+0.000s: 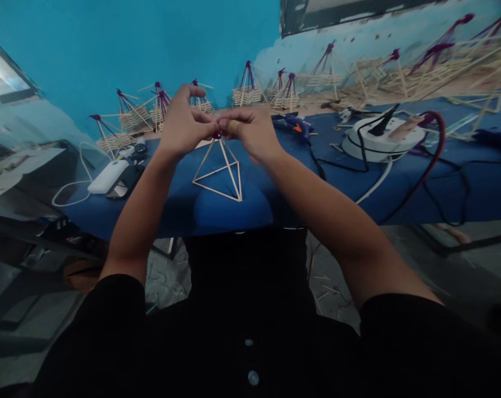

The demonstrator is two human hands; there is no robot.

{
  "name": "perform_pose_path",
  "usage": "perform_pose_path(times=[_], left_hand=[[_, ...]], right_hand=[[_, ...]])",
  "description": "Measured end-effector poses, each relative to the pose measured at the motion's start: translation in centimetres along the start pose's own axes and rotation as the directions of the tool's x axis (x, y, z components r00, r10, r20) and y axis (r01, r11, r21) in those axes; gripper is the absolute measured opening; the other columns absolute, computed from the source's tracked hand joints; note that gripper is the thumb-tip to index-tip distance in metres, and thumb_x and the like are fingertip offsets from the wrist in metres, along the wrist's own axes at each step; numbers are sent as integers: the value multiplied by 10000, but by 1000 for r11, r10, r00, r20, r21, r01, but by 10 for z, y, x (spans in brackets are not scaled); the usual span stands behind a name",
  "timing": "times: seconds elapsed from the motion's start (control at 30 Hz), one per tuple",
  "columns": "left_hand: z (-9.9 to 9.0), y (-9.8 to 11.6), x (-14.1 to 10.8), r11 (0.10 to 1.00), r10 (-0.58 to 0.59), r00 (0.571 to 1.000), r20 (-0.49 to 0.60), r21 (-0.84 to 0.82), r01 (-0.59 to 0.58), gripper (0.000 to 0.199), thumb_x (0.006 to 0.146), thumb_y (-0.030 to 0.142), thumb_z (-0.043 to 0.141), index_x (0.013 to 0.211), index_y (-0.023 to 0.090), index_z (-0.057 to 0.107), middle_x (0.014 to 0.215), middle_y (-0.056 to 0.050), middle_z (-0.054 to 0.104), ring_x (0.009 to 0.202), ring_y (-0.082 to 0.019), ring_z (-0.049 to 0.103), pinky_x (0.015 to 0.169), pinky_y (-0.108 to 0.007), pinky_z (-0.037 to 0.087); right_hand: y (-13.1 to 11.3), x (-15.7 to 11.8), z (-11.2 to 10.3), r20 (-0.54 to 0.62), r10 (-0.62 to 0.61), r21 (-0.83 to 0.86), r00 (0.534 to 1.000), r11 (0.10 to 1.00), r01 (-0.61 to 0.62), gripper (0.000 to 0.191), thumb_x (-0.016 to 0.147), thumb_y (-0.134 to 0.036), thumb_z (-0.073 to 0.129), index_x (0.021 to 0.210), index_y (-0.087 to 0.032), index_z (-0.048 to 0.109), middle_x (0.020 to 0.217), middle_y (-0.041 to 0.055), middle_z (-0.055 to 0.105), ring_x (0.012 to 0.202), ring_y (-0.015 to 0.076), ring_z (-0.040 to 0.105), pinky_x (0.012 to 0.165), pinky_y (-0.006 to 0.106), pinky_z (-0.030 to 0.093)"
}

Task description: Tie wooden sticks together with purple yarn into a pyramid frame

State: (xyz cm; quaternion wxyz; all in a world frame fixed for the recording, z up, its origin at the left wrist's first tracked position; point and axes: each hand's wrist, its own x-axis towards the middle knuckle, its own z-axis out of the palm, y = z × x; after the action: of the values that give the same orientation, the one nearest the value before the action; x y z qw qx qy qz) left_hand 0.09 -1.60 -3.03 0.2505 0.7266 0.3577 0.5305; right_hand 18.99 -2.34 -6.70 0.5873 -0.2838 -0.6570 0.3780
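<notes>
A pyramid-shaped frame of thin wooden sticks [228,167] stands on the blue-covered table, its tip between my hands. Dark red yarn [218,134] is bunched around that tip. My left hand [186,122] pinches the yarn from the left with thumb and forefinger, the other fingers raised and spread. From the right, my right hand [250,130] pinches at the same spot, a tan band around one finger. The exact grip of the fingertips is too small to make out.
Several stick structures with purple-red yarn tops [248,88] line the wall. To the right lie a blue glue gun [298,126] and a round white power strip [383,141] with trailing cables. A white power bank [108,177] lies left. The table's front edge [238,221] is near my body.
</notes>
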Motion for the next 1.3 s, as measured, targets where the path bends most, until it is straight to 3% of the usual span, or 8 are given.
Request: perform_pose_path(times=[0.17,0.3,0.43,0.57,0.73,0.83,1.07,1.3], left_hand=[[3,7,-1,1000,-23,1000,9,0,23,595,630,163,963,1092,309,617,666,51,790,648,-249,788,616,-377,627],[6,28,-9,985,-146,989,-24,88,148,592,665,109,893,1150,299,610,697,66,786,734,-245,822,679,-354,654],[7,38,-14,976,-204,979,-9,79,204,613,685,84,871,1200,289,609,734,64,787,780,-228,824,722,-344,672],[8,32,-13,974,-221,975,-26,47,222,657,680,73,863,1257,262,610,749,54,786,770,-213,815,755,-345,686],[7,26,-11,970,-242,970,-26,25,243,666,679,85,881,1267,266,627,782,31,805,808,-225,823,793,-372,709],[6,25,-12,966,-257,966,-36,20,257,654,692,111,898,1269,270,633,797,28,815,822,-227,827,812,-385,714],[5,32,-7,961,-266,964,-16,68,267,640,666,137,918,1235,253,650,747,43,805,819,-236,813,776,-396,667],[3,40,-5,957,-225,974,-1,190,221,577,658,136,904,1149,309,656,708,53,798,784,-268,815,686,-377,589]], right_hand=[[-7,9,0,4,86,29,996,996,-87,283,950,-401,836,826,-239,640,849,23,723,806,168,679,741,299,588],[-1,21,-8,-71,162,249,984,958,-140,243,1020,-328,702,831,-241,576,810,-13,622,693,117,601,567,223,454],[15,19,-19,-169,229,289,959,941,-174,171,934,-242,754,810,-231,637,791,-21,647,676,103,595,596,217,481],[29,-4,-16,-107,249,281,963,936,-211,111,769,-165,816,865,-215,790,831,-1,751,768,132,682,693,254,559],[38,-13,2,-62,139,365,988,925,-107,275,697,-330,949,939,-247,849,1044,20,839,1002,201,771,990,399,655],[41,-8,8,-75,57,323,996,946,-29,272,756,-395,949,940,-238,823,1002,22,806,971,197,767,1009,427,654],[24,-4,-12,34,-373,-160,927,914,374,69,922,-250,784,873,-289,813,1105,34,831,1218,262,766,1182,499,592],[10,4,-18,66,-315,-265,947,909,321,20,894,-280,817,874,-278,820,973,43,826,1114,289,788,1093,522,643]])
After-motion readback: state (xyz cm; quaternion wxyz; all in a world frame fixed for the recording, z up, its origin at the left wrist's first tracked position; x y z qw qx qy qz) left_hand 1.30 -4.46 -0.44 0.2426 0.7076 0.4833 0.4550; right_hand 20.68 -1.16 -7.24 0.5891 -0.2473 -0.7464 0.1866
